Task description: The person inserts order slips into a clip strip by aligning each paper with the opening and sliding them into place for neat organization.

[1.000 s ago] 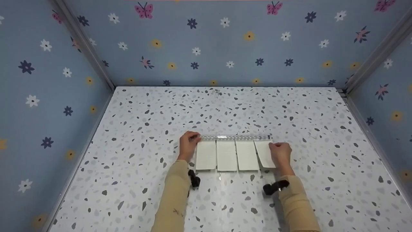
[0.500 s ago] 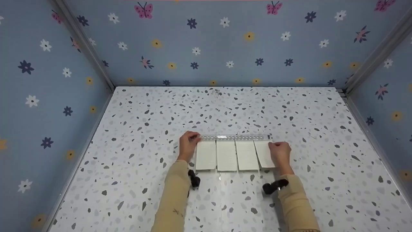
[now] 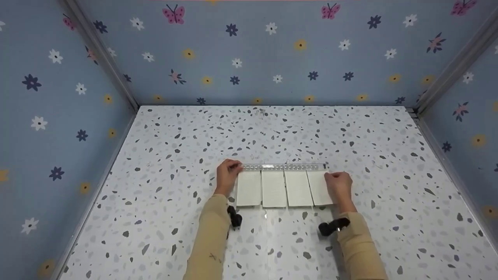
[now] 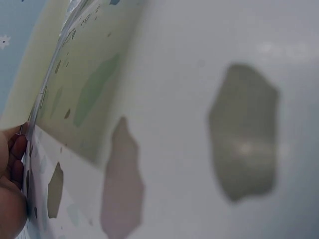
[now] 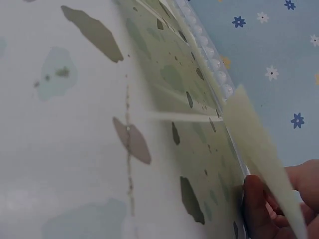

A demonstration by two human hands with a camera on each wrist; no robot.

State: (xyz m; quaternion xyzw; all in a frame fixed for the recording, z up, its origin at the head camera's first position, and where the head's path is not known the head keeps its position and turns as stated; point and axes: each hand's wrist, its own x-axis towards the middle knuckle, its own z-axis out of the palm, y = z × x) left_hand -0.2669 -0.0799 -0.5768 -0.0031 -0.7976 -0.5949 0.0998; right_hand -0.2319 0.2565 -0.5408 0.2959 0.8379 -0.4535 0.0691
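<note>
Several cream-coloured paper slips hang side by side from a clear plastic strip point(image 3: 288, 167) with round bumps along it. My left hand point(image 3: 227, 177) pinches the strip's left end, above the leftmost paper slip point(image 3: 249, 188). In the left wrist view only part of the left hand point(image 4: 12, 184) shows, at the left edge. My right hand point(image 3: 339, 186) pinches the right edge of the rightmost paper slip point(image 3: 320, 189), which leans slightly. The right wrist view has this paper slip point(image 5: 256, 137) between thumb and fingers, beside the bumpy strip point(image 5: 212, 59).
Beneath lies a white speckled table point(image 3: 171, 241). Blue flowered panels point(image 3: 268, 50) rise at the back and both sides. Black wrist cameras, left point(image 3: 235, 217) and right point(image 3: 334, 226), stick out inward from the sleeves.
The rightmost paper slip's lower edge has come down, and the gap between it and its neighbour has narrowed. Both hands have stayed almost in place.
</note>
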